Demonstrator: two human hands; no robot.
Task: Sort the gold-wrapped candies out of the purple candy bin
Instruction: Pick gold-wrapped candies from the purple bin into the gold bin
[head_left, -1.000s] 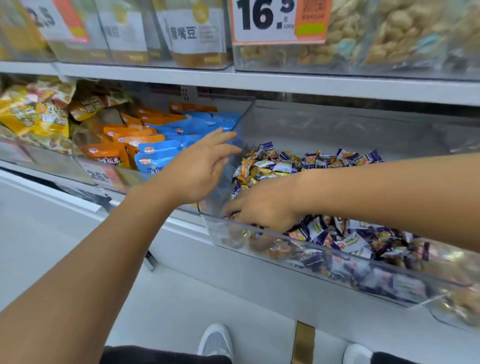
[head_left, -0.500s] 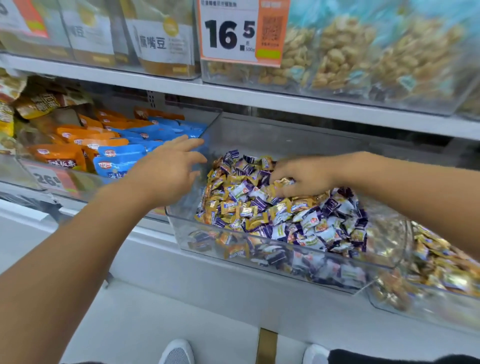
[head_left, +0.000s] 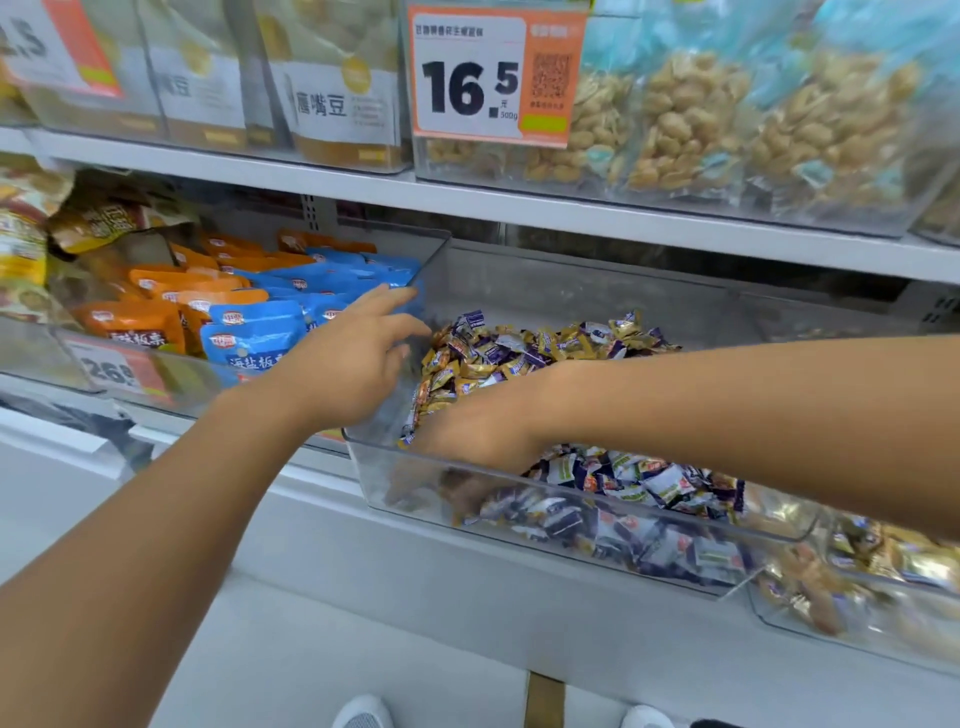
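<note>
**Two hands at the clear candy bin**

A white shelf unit (head_left: 519, 213) is filling most of the frame, and it is running from the left edge to the right edge. On its upper level, clear boxes are holding bags of pale nuts (head_left: 691, 119) at the upper right, and an orange and white price tag (head_left: 496, 78) is showing "16.5" at the top centre. On the lower level, at the left, a clear box is holding orange and blue snack packets (head_left: 249, 317).

In the centre and lower right, the clear candy bin (head_left: 597, 291) is sitting just beside that box. Inside it, gold-wrapped candies (head_left: 467, 369) are lying mostly at the back and on the left side, mixed with purple candies (head_left: 649, 483) that are piling toward the front right. Another clear bin (head_left: 893, 618) with golden wrappers is showing at the lower right corner.

The left hand (head_left: 353, 364) is reaching from the lower left, with its fingers straight and a little spread, at the left wall of the candy bin. The right hand (head_left: 467, 441) is coming from the right edge and is digging down into the candies at the front left corner of the bin; its fingers are seen only blurred through the front wall, so I cannot tell if they are pinching a candy.

At the bottom centre, two white shoe tips (head_left: 363, 714) are showing on the pale floor.
</note>
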